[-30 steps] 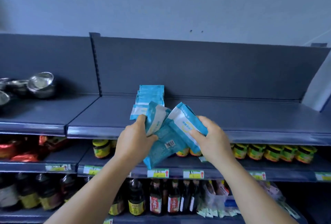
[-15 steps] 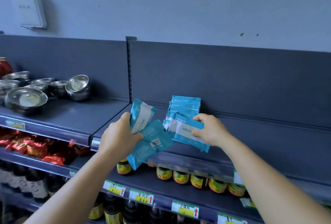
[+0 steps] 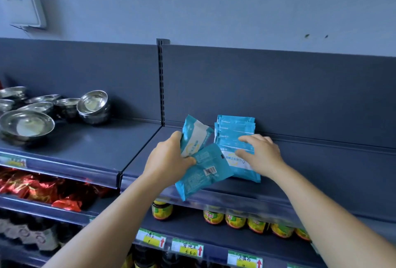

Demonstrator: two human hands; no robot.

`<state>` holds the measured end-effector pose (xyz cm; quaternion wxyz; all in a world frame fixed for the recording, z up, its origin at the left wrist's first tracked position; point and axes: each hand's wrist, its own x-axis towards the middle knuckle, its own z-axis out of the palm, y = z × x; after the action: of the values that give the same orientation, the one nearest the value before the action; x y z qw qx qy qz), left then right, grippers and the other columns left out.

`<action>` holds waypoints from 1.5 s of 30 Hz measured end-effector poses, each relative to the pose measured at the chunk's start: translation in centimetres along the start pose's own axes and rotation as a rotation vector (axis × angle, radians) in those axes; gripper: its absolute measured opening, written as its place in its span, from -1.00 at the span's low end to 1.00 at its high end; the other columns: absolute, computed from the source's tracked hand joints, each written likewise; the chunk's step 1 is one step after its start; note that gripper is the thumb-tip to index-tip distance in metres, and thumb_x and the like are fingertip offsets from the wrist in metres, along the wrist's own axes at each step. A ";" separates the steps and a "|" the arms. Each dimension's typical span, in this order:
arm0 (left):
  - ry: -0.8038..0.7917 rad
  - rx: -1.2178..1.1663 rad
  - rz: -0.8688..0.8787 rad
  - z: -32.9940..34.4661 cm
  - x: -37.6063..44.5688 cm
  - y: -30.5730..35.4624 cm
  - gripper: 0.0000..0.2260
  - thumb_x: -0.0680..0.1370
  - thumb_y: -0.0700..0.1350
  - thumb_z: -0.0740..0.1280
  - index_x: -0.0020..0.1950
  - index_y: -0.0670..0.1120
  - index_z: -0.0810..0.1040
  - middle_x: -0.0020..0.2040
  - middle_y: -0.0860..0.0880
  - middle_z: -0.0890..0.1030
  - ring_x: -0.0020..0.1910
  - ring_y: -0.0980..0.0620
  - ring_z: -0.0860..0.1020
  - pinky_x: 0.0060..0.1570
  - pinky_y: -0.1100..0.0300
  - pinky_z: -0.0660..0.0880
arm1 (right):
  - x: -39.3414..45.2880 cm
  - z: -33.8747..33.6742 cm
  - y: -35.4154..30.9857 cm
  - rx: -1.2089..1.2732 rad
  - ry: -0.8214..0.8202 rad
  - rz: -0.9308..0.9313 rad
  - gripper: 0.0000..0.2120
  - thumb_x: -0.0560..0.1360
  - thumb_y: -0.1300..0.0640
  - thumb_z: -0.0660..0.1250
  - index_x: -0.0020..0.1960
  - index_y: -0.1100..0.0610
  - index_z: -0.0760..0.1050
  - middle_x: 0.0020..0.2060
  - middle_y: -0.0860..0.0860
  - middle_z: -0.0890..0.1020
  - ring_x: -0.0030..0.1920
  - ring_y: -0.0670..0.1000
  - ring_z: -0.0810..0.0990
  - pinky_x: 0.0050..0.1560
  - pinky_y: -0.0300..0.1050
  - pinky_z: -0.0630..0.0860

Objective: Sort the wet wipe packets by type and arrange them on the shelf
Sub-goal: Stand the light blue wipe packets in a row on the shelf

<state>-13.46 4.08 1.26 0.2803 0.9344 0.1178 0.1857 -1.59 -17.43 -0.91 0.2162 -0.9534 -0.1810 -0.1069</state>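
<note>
- Left hand (image 3: 167,160), centre of the frame: clamped on two blue wet wipe packets (image 3: 199,156), upper one face out, lower one barcode side out (both held off the shelf (image 3: 321,173)).
- Right hand (image 3: 260,154), just right of centre: fingers laid flat on the top packet (image 3: 237,160) of the row (image 3: 235,130) lying on the shelf.
- Upper left: steel bowls (image 3: 94,105) on the neighbouring shelf.
- Below: jars (image 3: 235,220) and price tags (image 3: 187,248).

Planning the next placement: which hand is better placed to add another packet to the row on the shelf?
Right, by my reading. The right hand rests on the front packet of the row, fingers flat and carrying nothing. The left hand grips two held packets, so it can pass one across.
</note>
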 end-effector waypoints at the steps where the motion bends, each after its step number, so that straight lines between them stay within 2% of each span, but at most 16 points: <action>1: -0.014 -0.013 0.016 0.1 0.3 0.2 -0.73 0.42 -0.02 0.42 -0.04 -0.01 0.35 -0.16 0.07 0.53 -0.20 0.00 0.54 -0.22 0.03 0.56 | -0.6 -0.2 -0.5 0.170 -0.002 0.001 -0.60 0.50 -0.15 0.30 0.30 -0.08 0.44 0.20 -0.16 0.51 0.29 -0.02 0.38 0.28 -0.10 0.29; 4: -0.059 -0.063 0.079 0.7 1.3 1.3 -0.72 0.40 -0.02 0.43 -0.05 -0.01 0.36 -0.15 0.08 0.54 -0.19 0.01 0.55 -0.23 0.05 0.54 | -2.7 -0.6 -2.3 0.500 -0.187 -0.007 -0.57 0.35 -0.12 0.46 0.19 -0.07 0.52 0.02 -0.21 0.61 0.12 -0.12 0.55 0.19 -0.13 0.44; 6: -0.102 -0.079 0.135 1.2 1.8 2.3 -0.73 0.42 -0.03 0.41 -0.02 -0.03 0.36 -0.14 0.05 0.55 -0.18 -0.01 0.55 -0.21 0.04 0.54 | -3.2 -0.4 -2.1 0.547 -0.174 0.015 -0.57 0.19 -0.12 0.49 0.01 0.01 0.60 -0.08 -0.16 0.68 -0.03 -0.09 0.63 0.09 0.05 0.55; 8: -0.163 -0.056 0.198 1.8 2.4 3.1 -0.78 0.49 -0.04 0.33 0.01 -0.07 0.34 -0.12 0.00 0.54 -0.17 -0.07 0.54 -0.22 0.03 0.49 | -3.6 -0.7 -1.5 0.538 -0.075 0.100 -0.57 0.17 -0.09 0.44 -0.10 0.19 0.56 -0.26 0.03 0.63 -0.27 -0.03 0.52 -0.21 0.04 0.56; 10: -0.227 0.027 0.248 2.3 3.1 3.7 -0.85 0.55 -0.05 0.23 0.02 -0.09 0.32 -0.11 -0.04 0.53 -0.15 -0.11 0.53 -0.24 0.06 0.45 | -4.0 -1.4 -0.1 0.444 0.012 0.196 -0.66 0.29 0.00 0.41 -0.12 0.26 0.50 -0.32 0.16 0.52 -0.35 0.01 0.36 -0.34 -0.04 0.36; 12: -0.313 0.080 0.280 2.7 3.9 3.9 -0.87 0.55 -0.08 0.21 0.03 -0.09 0.36 -0.08 -0.05 0.53 -0.12 -0.10 0.52 -0.20 0.09 0.44 | -4.6 -2.0 1.7 0.440 0.067 0.301 -0.89 0.37 0.12 0.37 -0.16 0.15 0.53 -0.29 0.13 0.60 -0.34 0.04 0.42 -0.29 0.10 0.50; 14: -0.440 0.107 0.324 3.3 4.6 4.0 -0.84 0.53 -0.06 0.26 0.04 -0.11 0.43 -0.05 -0.04 0.54 -0.12 -0.05 0.50 -0.17 0.11 0.42 | -5.2 -2.7 3.5 0.466 0.120 0.395 -0.94 0.39 0.16 0.33 -0.14 0.13 0.54 -0.18 0.14 0.65 -0.30 0.07 0.49 -0.14 0.21 0.58; 18: -0.691 0.251 0.411 5.3 4.9 4.5 -0.85 0.54 -0.04 0.31 0.05 -0.05 0.46 -0.03 0.01 0.50 -0.10 -0.01 0.46 -0.13 0.14 0.38 | -6.5 -3.3 5.6 0.491 0.177 0.511 -0.91 0.51 0.23 0.26 -0.03 0.16 0.53 -0.10 0.12 0.64 -0.26 0.06 0.56 -0.21 0.04 0.61; 21: -0.772 0.287 0.428 6.9 4.8 5.0 -0.71 0.55 -0.05 0.30 0.26 0.01 0.44 0.11 0.01 0.51 0.01 -0.03 0.48 0.00 0.09 0.43 | -6.9 -3.1 5.9 0.489 0.202 0.536 -0.88 0.52 0.23 0.23 0.01 0.21 0.52 -0.10 0.11 0.63 -0.28 0.07 0.57 -0.20 0.03 0.61; 25: -0.520 0.507 0.514 8.6 5.1 5.5 -0.54 0.56 0.03 0.28 0.45 0.15 0.28 0.24 -0.03 0.39 0.22 -0.08 0.38 0.19 0.03 0.29 | -6.8 -2.8 5.3 0.532 0.238 0.543 -0.90 0.53 0.23 0.22 -0.01 0.20 0.51 -0.12 0.06 0.63 -0.27 0.06 0.59 -0.20 0.02 0.61; 28: -0.248 0.535 0.508 9.5 5.1 5.0 -0.53 0.56 0.01 0.29 0.45 0.13 0.26 0.27 -0.04 0.33 0.26 -0.07 0.29 0.26 0.08 0.23 | -6.8 -2.6 4.4 0.582 0.253 0.515 -0.89 0.55 0.24 0.21 0.01 0.18 0.50 -0.10 0.02 0.61 -0.23 0.03 0.59 -0.36 -0.16 0.55; 31: -0.119 0.433 0.451 9.9 4.4 4.4 -0.61 0.55 -0.02 0.32 0.35 0.02 0.32 0.25 -0.03 0.36 0.21 -0.05 0.30 0.15 0.14 0.32 | -6.7 -2.6 3.7 0.641 0.262 0.461 -0.89 0.55 0.25 0.20 0.01 0.16 0.50 -0.10 -0.02 0.61 -0.20 0.02 0.59 -0.38 -0.24 0.49; 36: -0.206 -0.166 0.217 8.6 3.1 4.4 -0.73 0.60 -0.16 0.09 0.24 -0.03 0.48 0.14 0.01 0.58 0.02 -0.06 0.56 -0.14 0.12 0.47 | -6.6 -2.5 2.5 0.765 0.313 0.334 -0.86 0.54 0.28 0.22 -0.05 0.10 0.51 -0.11 -0.03 0.63 -0.20 -0.07 0.59 -0.37 -0.30 0.49; 39: -0.311 -0.400 0.167 7.3 2.1 4.8 -0.84 0.58 -0.10 0.18 0.09 -0.09 0.49 -0.04 0.04 0.60 -0.14 -0.04 0.66 -0.22 0.07 0.54 | -6.3 -2.5 1.4 0.858 0.344 0.244 -0.77 0.53 0.32 0.24 -0.11 0.01 0.52 -0.15 -0.02 0.65 -0.18 -0.04 0.62 -0.28 -0.22 0.58; 42: -0.319 -0.411 0.211 6.5 1.4 4.2 -0.88 0.53 -0.12 0.33 0.04 -0.06 0.46 -0.11 0.00 0.60 -0.30 0.06 0.62 -0.32 0.18 0.51 | -6.2 -2.1 1.2 0.831 0.256 0.167 -0.72 0.50 0.34 0.30 -0.18 -0.03 0.55 -0.21 -0.08 0.67 -0.19 -0.10 0.61 -0.16 -0.20 0.57; 45: -0.209 -0.145 0.377 6.2 1.1 2.8 -0.81 0.50 -0.29 0.28 -0.03 0.00 0.46 -0.07 0.02 0.52 -0.18 -0.01 0.49 -0.25 0.23 0.42 | -6.5 -1.4 2.0 0.608 0.161 0.077 -0.62 0.44 0.40 0.35 -0.35 -0.06 0.56 -0.20 -0.07 0.64 -0.15 -0.06 0.57 -0.06 -0.22 0.47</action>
<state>-9.62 -0.86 -1.61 0.3178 0.9314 -0.1022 0.1452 -6.93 -21.66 -2.28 0.5089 -0.8397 -0.1510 -0.1149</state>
